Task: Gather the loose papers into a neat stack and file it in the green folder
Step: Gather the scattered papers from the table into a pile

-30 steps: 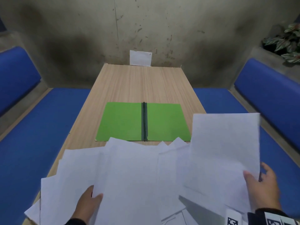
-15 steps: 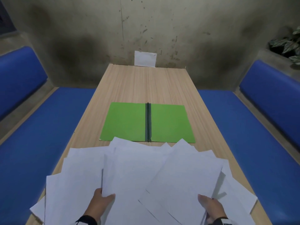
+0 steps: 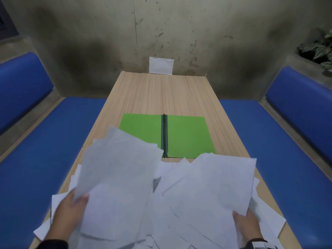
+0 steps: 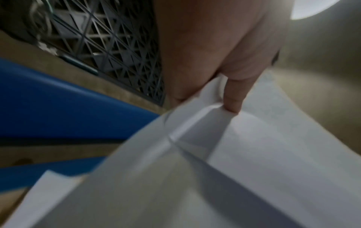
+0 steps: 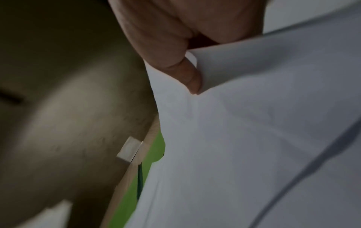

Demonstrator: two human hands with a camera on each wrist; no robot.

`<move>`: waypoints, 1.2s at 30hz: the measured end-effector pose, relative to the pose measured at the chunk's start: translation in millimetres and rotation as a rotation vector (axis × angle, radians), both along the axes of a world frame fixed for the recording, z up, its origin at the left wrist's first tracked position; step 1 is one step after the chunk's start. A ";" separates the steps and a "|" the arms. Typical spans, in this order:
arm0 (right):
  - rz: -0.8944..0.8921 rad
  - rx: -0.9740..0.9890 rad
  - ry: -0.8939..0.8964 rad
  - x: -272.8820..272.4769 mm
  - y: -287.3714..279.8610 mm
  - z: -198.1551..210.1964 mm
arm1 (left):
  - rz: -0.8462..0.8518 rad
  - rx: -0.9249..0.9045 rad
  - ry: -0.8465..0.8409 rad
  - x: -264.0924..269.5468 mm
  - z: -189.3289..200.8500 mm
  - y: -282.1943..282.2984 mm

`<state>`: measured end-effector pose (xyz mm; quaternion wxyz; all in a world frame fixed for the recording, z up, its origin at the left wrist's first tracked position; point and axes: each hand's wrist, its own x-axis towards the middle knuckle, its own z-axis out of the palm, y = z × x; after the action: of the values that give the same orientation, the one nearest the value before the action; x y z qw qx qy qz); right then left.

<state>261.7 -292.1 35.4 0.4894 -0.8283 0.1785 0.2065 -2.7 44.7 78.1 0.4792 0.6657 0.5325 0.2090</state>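
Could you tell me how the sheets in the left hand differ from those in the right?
The left hand holds its sheets raised, overlapping the green folder; the right hand holds its sheets lower, short of the folder. The left sheets tilt left, the right sheets right. Both are white, pinched at a near corner.

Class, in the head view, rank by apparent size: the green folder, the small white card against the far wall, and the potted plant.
1. green folder
2. and 3. potted plant and white card: unsure, since the plant is cut off by the frame edge.

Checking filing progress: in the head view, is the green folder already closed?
No, the green folder lies open flat on the table, both covers spread either side of its dark spine, with no papers filed inside.
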 end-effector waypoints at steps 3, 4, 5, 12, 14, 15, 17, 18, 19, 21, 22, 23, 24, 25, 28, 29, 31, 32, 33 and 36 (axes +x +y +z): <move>0.054 0.052 -0.130 2.3 -3.5 17.7 | 0.076 -0.039 -0.122 -12.2 17.9 19.9; 0.061 0.093 -0.142 1.9 -2.6 23.5 | 0.063 -0.069 -0.150 -13.3 24.0 21.8; 0.071 0.143 -0.148 1.6 -0.7 29.5 | 0.043 -0.096 -0.186 -12.7 28.1 21.8; 0.296 0.442 -0.138 -12.3 29.9 48.4 | -0.294 -0.294 -0.350 30.2 26.5 -29.5; 0.371 0.478 -0.108 -19.2 45.1 51.6 | -0.316 -0.359 -0.373 43.9 15.4 -43.5; 0.381 0.484 -0.094 -21.6 51.9 53.1 | -0.317 -0.388 -0.385 49.4 11.8 -49.4; 0.367 0.560 -0.070 -26.2 61.3 55.0 | -0.321 -0.422 -0.393 58.6 9.8 -59.8; 0.379 0.614 -0.067 -29.0 64.5 57.6 | -0.314 -0.418 -0.390 61.7 9.7 -63.1; 0.401 0.656 -0.072 -34.1 66.6 62.4 | -0.299 -0.392 -0.373 64.4 9.6 -65.9; 0.419 0.721 -0.100 -39.7 65.4 68.1 | -0.270 -0.320 -0.341 67.1 10.2 -69.4; 0.434 0.736 -0.133 -42.3 64.6 71.9 | -0.262 -0.288 -0.334 67.9 12.2 -71.7; 0.448 0.730 -0.172 -42.2 64.7 70.1 | -0.259 -0.257 -0.335 68.3 15.2 -73.5; 0.449 0.675 -0.197 -43.7 67.3 72.1 | -0.258 -0.226 -0.342 68.3 18.6 -75.3; 0.447 0.638 -0.213 -42.0 66.5 67.8 | -0.255 -0.200 -0.355 68.1 22.4 -76.6; 0.440 0.591 -0.255 -41.3 67.3 81.1 | -0.230 -0.144 -0.435 66.4 35.9 -77.1; 0.450 0.600 -0.265 -38.7 65.2 81.6 | -0.230 -0.121 -0.454 65.1 40.0 -76.2; 0.478 0.617 -0.280 -40.6 63.2 92.8 | -0.254 -0.083 -0.468 60.8 47.8 -74.4; 0.484 0.634 -0.282 -41.9 62.9 97.2 | -0.269 -0.065 -0.464 58.4 51.3 -73.1; 0.494 0.659 -0.290 -42.1 61.7 97.3 | -0.288 -0.043 -0.459 56.0 53.2 -71.8; 0.546 0.657 -0.359 -48.4 62.6 105.3 | -0.357 0.003 -0.474 49.6 57.9 -69.7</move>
<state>213.3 -229.5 140.8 0.6767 -0.6687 -0.2085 0.2269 46.8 -25.0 136.1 0.6182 0.6822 0.2800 0.2721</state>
